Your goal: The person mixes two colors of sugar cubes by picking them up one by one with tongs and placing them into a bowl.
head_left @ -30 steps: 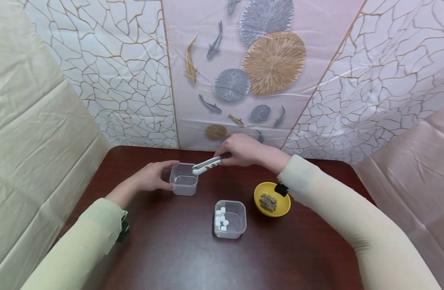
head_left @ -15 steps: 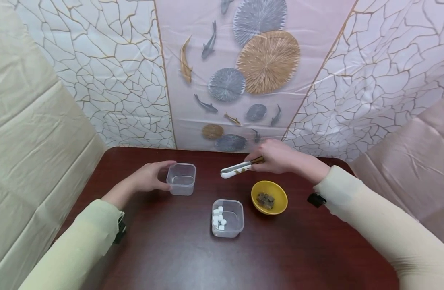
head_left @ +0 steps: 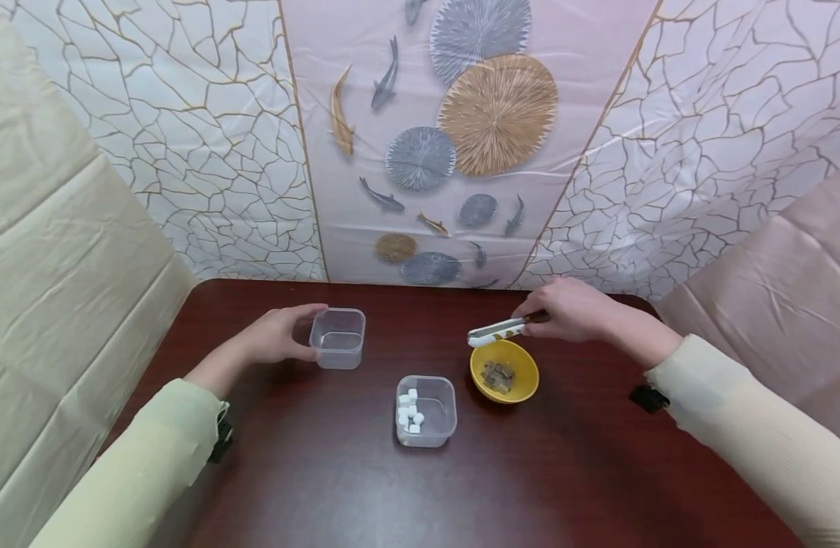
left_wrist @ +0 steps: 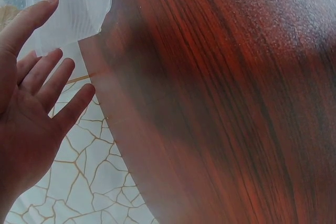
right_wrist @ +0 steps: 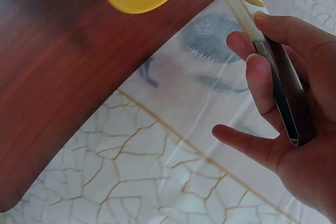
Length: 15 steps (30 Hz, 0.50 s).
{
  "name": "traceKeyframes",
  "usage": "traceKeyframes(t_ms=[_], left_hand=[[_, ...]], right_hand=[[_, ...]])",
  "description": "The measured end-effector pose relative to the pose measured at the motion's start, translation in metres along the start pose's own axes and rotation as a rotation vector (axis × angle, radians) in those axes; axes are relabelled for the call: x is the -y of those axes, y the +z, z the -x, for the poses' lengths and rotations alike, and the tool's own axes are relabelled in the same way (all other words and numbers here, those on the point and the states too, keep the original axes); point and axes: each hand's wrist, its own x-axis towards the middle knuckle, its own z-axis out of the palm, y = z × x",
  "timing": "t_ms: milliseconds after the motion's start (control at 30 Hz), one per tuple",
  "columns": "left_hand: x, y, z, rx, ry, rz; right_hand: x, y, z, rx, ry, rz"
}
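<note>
My left hand [head_left: 276, 336] grips an empty clear plastic container [head_left: 339, 352] from its left side. In the left wrist view the thumb lies against the container [left_wrist: 79, 14] and the other fingers spread out below it. My right hand [head_left: 569, 308] holds a pair of small tongs [head_left: 496, 332] with white, gold-marked tips and a metal handle. The tips overlap the back rim of a yellow bowl [head_left: 522, 390], which holds several brown chunks [head_left: 497, 376]. In the right wrist view the tongs [right_wrist: 281, 80] lie between thumb and fingers, with their tips close together.
A second clear container [head_left: 442, 407] stands left of the yellow bowl, with several small white cubes [head_left: 407, 411] along its left side. Everything stands on a dark red-brown wooden table [head_left: 324, 464]. A patterned curtain [head_left: 420, 221] rises behind the table's back edge.
My right hand has carried the tongs rightward from over the left clear container to the yellow bowl. My left hand keeps its hold, and the view has shifted slightly.
</note>
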Motion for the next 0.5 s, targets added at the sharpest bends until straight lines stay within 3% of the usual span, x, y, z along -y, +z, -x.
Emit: traceKeyframes(t_ms=[500], left_hand=[[0.000, -0.001, -0.001, 0.008, 0.006, -0.004]], right_hand=[[-0.014, 0.015, 0.023, 0.099, 0.091, 0.051]])
